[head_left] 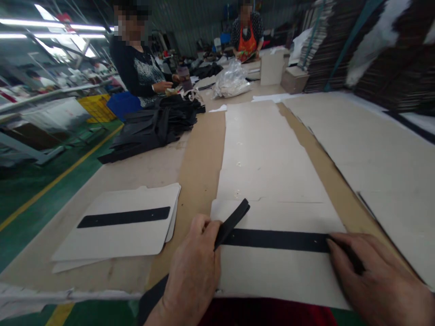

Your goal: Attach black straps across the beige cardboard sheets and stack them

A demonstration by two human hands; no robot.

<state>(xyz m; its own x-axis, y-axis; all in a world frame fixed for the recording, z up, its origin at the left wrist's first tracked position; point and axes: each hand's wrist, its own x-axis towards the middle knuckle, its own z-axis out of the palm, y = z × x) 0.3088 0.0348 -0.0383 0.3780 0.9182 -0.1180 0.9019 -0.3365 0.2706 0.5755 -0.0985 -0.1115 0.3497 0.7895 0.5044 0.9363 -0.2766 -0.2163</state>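
A flat black strip [275, 240] with a small hole near each end lies across the nearest cream board [282, 276]. My right hand [377, 271] pinches the strip's right end between thumb and fingers. At the other end, my left hand [195, 267] is closed around a small bundle of black strips [234, 222], which points up and to the right over the lying strip. To the left, another black strip [124, 217] rests on a short stack of cream boards [112, 244] with rounded corners.
Overlapping cream boards [258, 158] run away from me along the brown tabletop [200, 167]. A heap of black strips [152, 122] lies at the left edge. Large boards [377, 149] cover the right. Beyond are a plastic bag [233, 79] and two people [139, 68].
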